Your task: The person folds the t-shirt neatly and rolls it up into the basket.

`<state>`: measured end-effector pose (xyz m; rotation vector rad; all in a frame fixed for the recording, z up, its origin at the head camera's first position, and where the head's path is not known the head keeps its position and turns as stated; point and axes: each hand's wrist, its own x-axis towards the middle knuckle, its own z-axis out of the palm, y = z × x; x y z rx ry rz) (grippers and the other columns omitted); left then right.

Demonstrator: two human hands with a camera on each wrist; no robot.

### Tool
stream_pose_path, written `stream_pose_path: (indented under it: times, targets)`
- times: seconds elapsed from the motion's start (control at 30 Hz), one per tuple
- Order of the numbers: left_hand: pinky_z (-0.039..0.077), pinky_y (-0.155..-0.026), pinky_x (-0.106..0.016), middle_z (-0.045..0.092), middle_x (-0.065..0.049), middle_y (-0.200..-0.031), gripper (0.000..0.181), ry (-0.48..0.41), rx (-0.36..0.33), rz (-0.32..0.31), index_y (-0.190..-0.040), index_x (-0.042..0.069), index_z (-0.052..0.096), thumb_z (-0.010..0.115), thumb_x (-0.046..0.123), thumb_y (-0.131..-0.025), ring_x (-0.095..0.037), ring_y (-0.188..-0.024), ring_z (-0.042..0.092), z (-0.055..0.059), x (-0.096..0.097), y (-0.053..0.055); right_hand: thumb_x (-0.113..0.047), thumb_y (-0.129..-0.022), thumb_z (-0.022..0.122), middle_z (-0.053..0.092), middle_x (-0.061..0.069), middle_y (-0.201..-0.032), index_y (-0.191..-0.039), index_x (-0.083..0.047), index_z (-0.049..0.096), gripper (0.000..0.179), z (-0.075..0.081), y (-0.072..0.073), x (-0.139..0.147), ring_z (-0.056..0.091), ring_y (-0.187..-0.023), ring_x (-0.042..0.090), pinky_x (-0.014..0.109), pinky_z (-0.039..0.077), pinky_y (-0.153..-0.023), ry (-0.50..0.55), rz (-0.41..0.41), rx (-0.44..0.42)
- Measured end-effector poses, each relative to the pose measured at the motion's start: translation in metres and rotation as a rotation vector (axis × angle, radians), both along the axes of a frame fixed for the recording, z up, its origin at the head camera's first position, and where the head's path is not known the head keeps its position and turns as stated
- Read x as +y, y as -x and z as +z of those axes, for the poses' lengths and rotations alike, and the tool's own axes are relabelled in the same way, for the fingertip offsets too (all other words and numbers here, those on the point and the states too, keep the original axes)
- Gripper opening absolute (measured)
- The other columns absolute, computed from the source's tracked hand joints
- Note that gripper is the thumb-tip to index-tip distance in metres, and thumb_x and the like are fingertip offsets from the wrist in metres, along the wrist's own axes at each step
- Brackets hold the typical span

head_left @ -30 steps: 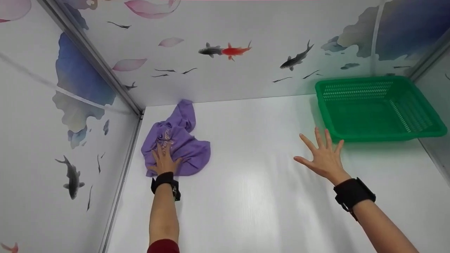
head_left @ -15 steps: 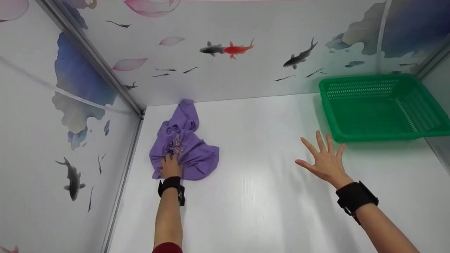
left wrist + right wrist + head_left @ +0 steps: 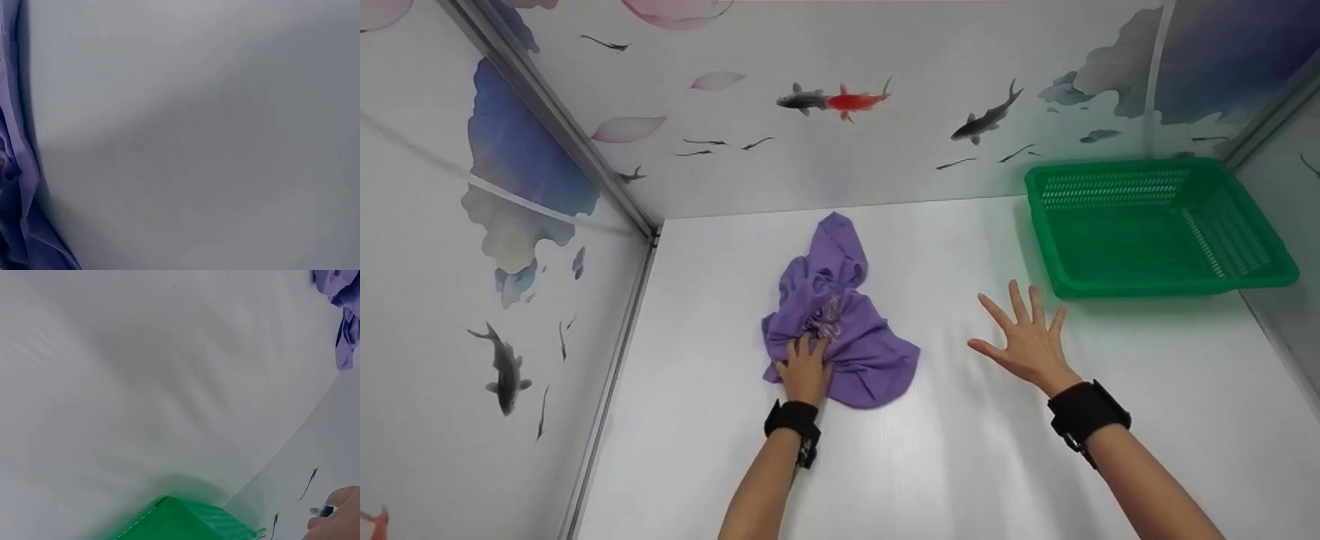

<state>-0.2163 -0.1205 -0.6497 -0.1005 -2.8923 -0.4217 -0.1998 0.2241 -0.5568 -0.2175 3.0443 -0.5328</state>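
Note:
A crumpled purple cloth (image 3: 877, 352) with pale and dark lettering lies on the white table, its narrow end pointing to the back wall. My left hand (image 3: 806, 371) grips its near left part, fingers bent down into the folds and partly hidden by them. Only a strip of the purple cloth (image 3: 25, 191) shows along the edge of the left wrist view. Over the table to the right, my right hand (image 3: 1030, 349) is spread wide and holds nothing. Part of that right hand (image 3: 340, 517) enters the right wrist view at the lower right corner.
A green plastic basket (image 3: 1054, 262) with slotted sides stands at the back right corner, just beyond my right fingertips. White wall panels painted with fish and petals bound the table (image 3: 930, 465) at the back and on both sides.
My left hand has drawn its spread fingers in on the purple cloth and slid it from the left side toward the middle of the table. My right hand stays spread near the basket.

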Motion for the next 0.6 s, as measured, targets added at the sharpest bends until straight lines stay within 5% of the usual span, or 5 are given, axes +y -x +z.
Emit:
stream_pose_path:
  times: [0.43, 0.6]
  targets:
    - [0.044, -0.082, -0.052, 0.057, -0.007, -0.128, 0.044, 0.133, 0.031, -0.115, -0.122, 0.026, 0.066, 0.077, 0.039, -0.081, -0.032, -0.118, 0.05, 0.001, 0.125, -0.05, -0.05, -0.088, 0.063, 0.014, 0.03, -0.156, -0.15, -0.014, 0.038, 0.076, -0.017, -0.004, 0.015, 0.006, -0.143, 0.052, 0.079, -0.001, -0.1, 0.03, -0.014, 0.018]
    - [0.047, -0.076, -0.043, 0.056, -0.006, -0.13, 0.048, 0.159, 0.011, -0.275, -0.126, 0.027, 0.064, 0.075, 0.043, -0.082, -0.029, -0.115, 0.051, 0.014, 0.144, -0.07, -0.041, -0.091, 0.064, 0.024, 0.033, -0.152, -0.147, -0.008, 0.042, 0.069, -0.02, -0.005, 0.019, 0.014, -0.141, 0.053, 0.079, 0.007, -0.101, 0.049, -0.034, 0.06]
